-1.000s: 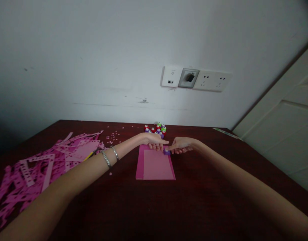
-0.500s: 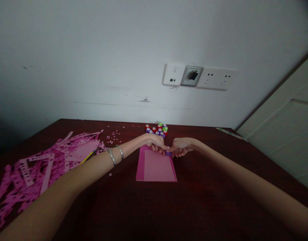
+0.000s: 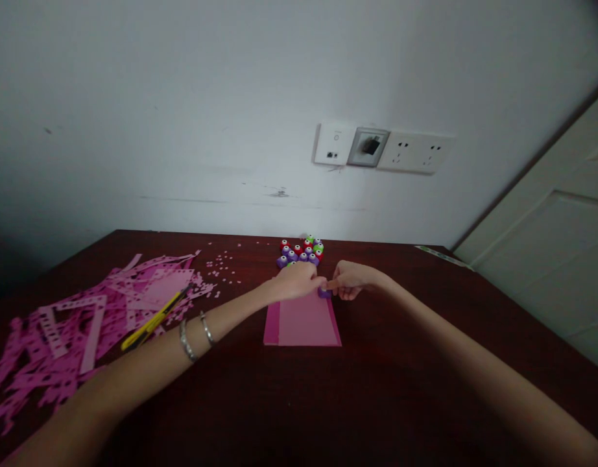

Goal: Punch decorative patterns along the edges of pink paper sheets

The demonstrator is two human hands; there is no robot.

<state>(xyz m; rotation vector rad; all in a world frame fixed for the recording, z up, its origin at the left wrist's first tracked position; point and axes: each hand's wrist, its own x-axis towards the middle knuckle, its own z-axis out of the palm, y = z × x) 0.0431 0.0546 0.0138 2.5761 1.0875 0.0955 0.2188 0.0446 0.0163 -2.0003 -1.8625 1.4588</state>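
A small purple craft punch [image 3: 324,294] sits at the upper right edge of the light pink paper [image 3: 309,324]. My left hand [image 3: 296,280] reaches over the top of the paper, its thumb against the punch from the left; its other fingers are mostly hidden beneath the hand. From the right, my right hand [image 3: 351,277] has its fingers curled and its thumb on the same punch. Darker pink paper [image 3: 272,332] shows under the light sheet on both sides. Just beyond my left hand stand several punches [image 3: 299,251] in red, purple and green with white tops.
Punched pink paper strips [image 3: 60,350] lie heaped at the left, with tiny pink cut-outs [image 3: 221,266] scattered beside them. A yellow utility knife [image 3: 155,319] rests on the strips' edge. A ruler-like strip [image 3: 442,255] lies at the back right, below wall sockets [image 3: 416,153].
My left hand has shifted slightly left and its forearm has lowered, uncovering the yellow knife and more punches. The right hand has moved a little, its thumb still at the purple punch.
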